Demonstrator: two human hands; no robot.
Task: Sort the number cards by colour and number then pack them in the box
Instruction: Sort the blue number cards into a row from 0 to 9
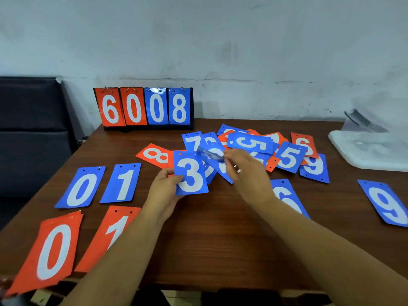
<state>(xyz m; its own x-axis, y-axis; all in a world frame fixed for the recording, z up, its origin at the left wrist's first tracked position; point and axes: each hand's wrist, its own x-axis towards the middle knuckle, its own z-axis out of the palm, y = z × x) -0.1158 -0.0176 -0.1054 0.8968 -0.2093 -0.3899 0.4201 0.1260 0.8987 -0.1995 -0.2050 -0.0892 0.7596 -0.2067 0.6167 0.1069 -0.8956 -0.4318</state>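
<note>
**A:** Why the rows at the near edge of the table [209,250]?

**B:** It looks like sorting by colour, then number. The red 0 stack [55,250] and red 1 [112,235] lie nearest. The blue 0 [80,187] and blue 1 [122,183] sit side by side just beyond. The gap to their right seems kept for later numbers, and a blue 6 [287,195] and blue 9 [386,203] lie out there.

**A:** And the hands?

**B:** The left hand [163,188] pinches the blue 3 [191,173] by its lower left edge, face up, so the numeral reads. The right hand [245,171] grips a blurred blue card [209,154] over the heap [249,144]. I cannot read its number.

**A:** What do the unsorted cards look like?

**B:** They are glossy red and blue cards with white numerals and two punched holes along each top edge, overlapping at all angles. Far right sits the translucent box [364,151], and I see no cards in it. A scoreboard [145,107] stands by the wall.
</note>
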